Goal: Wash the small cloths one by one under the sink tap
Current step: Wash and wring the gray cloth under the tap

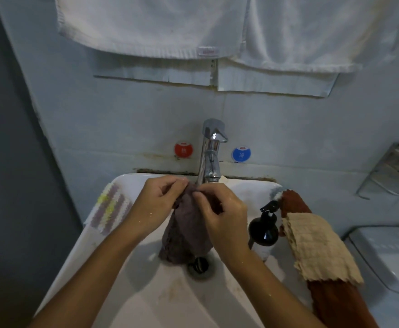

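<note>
Cloth, small and dull purple-grey (pixel 186 229), hangs over the white sink (pixel 160 301) just below the spout of the chrome tap (pixel 210 151), its lower edge reaching down beside the drain (pixel 201 265). Both hands hold it by its top edge. The left hand (pixel 157 203) pinches the upper left corner between thumb and fingers (pixel 182 183), and the right hand (pixel 221 217) pinches the upper right part in the same way, fingertips close to the left ones. On the left rim of the sink lies a striped purple, yellow and white cloth (pixel 109 208). On the right rim stands a dark pump bottle (pixel 263 229), and just right of it a beige waffle cloth (pixel 316 248) lies over a rust-brown cloth (pixel 295 202). White towels (pixel 158 24) hang on the far wall above the tap.
</note>
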Tool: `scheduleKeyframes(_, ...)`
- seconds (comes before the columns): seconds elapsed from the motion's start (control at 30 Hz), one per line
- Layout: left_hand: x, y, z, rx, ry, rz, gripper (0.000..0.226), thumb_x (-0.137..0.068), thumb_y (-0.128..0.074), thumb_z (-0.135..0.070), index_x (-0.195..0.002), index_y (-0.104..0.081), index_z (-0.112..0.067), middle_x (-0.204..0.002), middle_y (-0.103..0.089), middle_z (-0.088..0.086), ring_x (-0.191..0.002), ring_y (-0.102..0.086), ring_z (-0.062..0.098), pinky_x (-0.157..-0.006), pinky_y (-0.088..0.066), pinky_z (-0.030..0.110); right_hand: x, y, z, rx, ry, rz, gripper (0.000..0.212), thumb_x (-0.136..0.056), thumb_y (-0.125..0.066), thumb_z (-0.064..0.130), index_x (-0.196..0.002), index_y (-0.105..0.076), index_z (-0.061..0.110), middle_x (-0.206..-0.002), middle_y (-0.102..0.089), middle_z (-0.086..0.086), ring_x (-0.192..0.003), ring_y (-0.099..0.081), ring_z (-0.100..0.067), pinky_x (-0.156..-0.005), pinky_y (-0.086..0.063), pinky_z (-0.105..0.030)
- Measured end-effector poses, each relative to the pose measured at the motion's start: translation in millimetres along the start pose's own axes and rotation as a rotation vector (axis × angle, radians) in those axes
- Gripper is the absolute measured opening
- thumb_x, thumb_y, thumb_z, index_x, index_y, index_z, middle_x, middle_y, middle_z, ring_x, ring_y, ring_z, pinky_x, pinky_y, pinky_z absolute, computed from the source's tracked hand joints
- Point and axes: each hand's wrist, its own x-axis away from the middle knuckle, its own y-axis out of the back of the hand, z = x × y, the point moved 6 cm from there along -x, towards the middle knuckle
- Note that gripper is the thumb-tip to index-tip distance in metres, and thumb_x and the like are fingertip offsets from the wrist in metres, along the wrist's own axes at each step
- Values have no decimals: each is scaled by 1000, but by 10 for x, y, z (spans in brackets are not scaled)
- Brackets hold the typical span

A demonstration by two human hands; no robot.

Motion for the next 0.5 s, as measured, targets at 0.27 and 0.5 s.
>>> scheduleKeyframes(0.27,109,-107,-105,77,11,349,31,-86,-64,5,-108,-71,-16,-106,-74,5,-101,-69,14,-85,-55,23,-3,198,114,140,110,-199,17,-86,-76,26,-87,-71,11,-77,-70,2,-69,-59,-1,-68,-47,-5)
scheduleKeyframes(0.5,90,-38,-206,128,-90,97,26,-83,-65,7,-97,-73,-14,-93,-77,-1,-89,-73,12,-78,-55,19,-98,251,218,69,186,-110,26,-93,-67,35,-91,-71,9,-82,-71,1,-72,-65,-9,-64,-56,-29)
